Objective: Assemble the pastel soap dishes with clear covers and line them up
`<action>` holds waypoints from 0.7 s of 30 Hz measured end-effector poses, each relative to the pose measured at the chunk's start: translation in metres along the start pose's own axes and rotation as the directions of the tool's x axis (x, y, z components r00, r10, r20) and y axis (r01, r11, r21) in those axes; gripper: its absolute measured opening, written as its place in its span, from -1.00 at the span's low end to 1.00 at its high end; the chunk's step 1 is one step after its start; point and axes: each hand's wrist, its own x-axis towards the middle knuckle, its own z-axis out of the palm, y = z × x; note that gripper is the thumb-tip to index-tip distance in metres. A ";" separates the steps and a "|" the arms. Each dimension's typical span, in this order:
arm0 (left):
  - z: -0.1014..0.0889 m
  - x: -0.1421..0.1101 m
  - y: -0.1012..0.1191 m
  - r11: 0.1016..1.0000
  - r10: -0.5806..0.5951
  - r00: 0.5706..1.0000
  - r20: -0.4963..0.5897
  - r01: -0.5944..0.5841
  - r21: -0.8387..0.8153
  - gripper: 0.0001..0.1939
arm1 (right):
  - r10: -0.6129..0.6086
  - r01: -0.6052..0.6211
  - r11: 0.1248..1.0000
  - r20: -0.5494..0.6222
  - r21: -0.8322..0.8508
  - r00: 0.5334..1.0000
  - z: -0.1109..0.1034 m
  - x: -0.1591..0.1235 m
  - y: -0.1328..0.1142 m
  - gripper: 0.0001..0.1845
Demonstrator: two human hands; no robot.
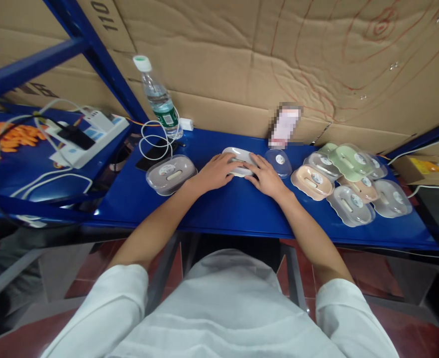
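Note:
A pale grey plastic box [238, 151] lies on the blue table in front of me, partly covered by my fingers. My left hand [216, 172] grips its left side, fingers curled over the top and thumb at the near edge. On the right side, my right hand [267, 175] holds the same box, fingers bent over it and thumb low at the front. A clear plastic lid [278, 163] with a round sticker lies just beyond my right hand. Left of my left hand sits a grey box with a clear lid [171, 174]. What lies under my fingers is hidden.
Several lidded boxes in grey, peach and green [351, 161] are piled at the right. A water bottle [163, 107], a coiled white cable [156, 141] and a dark phone [152, 158] stand or lie back left. A blurred phone-like screen [284, 125] leans on the cardboard [212, 64].

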 end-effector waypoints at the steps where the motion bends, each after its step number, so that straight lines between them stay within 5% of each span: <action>1: -0.001 0.000 0.000 1.000 0.008 1.000 0.002 -0.008 0.000 -0.45 | 0.000 0.000 1.000 -0.003 -0.011 1.000 0.000 0.000 -0.001 -0.41; 12: -0.007 -0.001 -0.003 0.999 0.003 1.000 0.009 -0.004 0.045 -0.61 | 0.005 -0.005 0.999 0.000 -0.050 1.000 -0.003 -0.001 -0.011 -0.45; 21: 0.002 0.001 -0.015 0.998 -0.062 0.997 -0.037 0.063 0.020 -0.49 | 0.010 -0.005 0.998 -0.090 0.055 0.996 0.004 0.001 -0.006 -0.50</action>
